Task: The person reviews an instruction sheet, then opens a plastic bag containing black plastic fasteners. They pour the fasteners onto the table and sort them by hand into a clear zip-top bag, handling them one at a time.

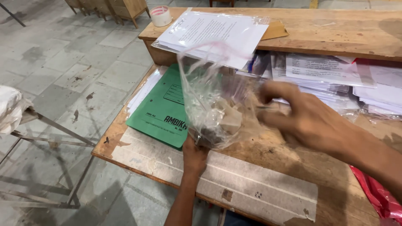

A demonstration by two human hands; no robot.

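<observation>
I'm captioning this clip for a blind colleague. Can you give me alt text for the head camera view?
A person's left hand holds up a clear plastic bag by its bottom, while the blurred right hand reaches toward its side. Below lie a worn wooden desk, a green file folder, stacked papers in plastic sleeves and a tape roll.

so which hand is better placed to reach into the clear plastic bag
Right. The right hand is free, level with the clear plastic bag's side near its open top, while the left hand grips the bag's bottom, holding it upright.
</observation>
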